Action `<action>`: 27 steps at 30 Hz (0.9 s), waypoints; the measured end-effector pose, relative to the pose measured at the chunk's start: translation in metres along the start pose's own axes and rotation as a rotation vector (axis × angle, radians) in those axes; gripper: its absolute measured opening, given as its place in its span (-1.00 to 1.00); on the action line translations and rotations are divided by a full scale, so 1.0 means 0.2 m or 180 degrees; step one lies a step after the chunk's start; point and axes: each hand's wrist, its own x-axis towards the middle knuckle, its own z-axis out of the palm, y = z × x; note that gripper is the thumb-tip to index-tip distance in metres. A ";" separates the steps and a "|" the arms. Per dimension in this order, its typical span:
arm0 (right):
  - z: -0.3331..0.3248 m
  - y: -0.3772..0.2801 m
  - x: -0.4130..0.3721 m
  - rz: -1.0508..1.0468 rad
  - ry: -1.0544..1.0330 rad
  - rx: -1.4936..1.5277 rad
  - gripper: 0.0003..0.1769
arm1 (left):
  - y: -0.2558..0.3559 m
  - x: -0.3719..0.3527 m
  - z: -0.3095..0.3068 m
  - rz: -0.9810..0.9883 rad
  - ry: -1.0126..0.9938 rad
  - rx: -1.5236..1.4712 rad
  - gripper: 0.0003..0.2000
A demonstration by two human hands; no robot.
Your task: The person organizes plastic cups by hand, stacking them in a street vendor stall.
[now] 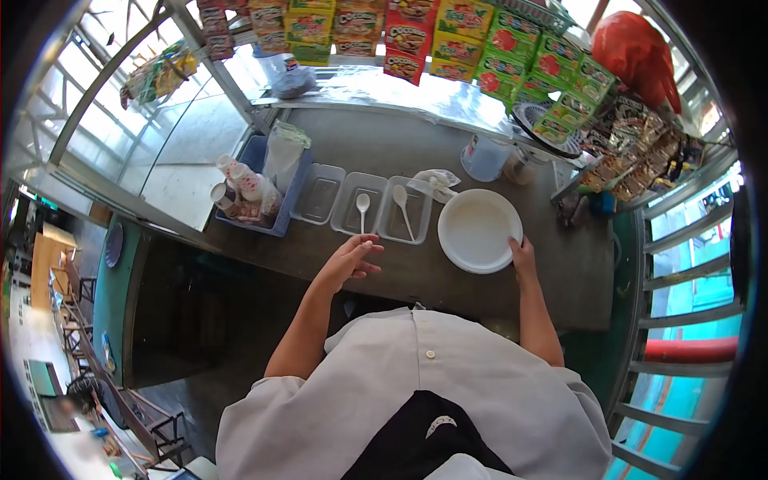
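My right hand [522,258] grips the right rim of a round white bowl [480,231] on the dark counter, thumb on the rim. Just in front of two clear plastic containers, my left hand [352,260] hovers with its fingers apart and nothing in it. One white spoon [362,210] lies in the middle container [346,210], and another white spoon [402,210] lies in the container beside it [419,210]. To their left is a third clear container [318,194] with no spoon. A crumpled white cloth or bag [439,182] lies behind the bowl.
A blue basket [280,216] with cups and a plastic bag stands at the left. Behind the bowl are a clear plastic tub [484,160] and a jar [522,166]. Sachet strips [408,40] hang above the counter's back edge. A metal-barred frame [684,280] borders the right.
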 end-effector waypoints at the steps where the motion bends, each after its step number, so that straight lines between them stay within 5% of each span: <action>1: 0.00 -0.02 0.01 -0.0020 -0.0058 -0.0010 -0.55 | 0.00 -0.01 -0.01 0.0010 0.0024 -0.0007 -0.59; 9: 0.09 -0.07 0.21 0.0637 -0.0915 0.1135 -0.52 | -0.17 -0.09 -0.19 -0.0127 0.0386 -0.0389 -0.60; 16: 0.56 -0.25 0.32 0.0908 -0.1585 0.1184 -0.61 | -0.35 0.06 -0.41 -0.0334 0.0691 -0.0925 -0.54; 27: 1.29 -0.48 0.66 0.1480 -0.0951 0.1151 -0.76 | -0.30 0.06 -0.74 -0.0417 0.0360 -0.0419 -0.47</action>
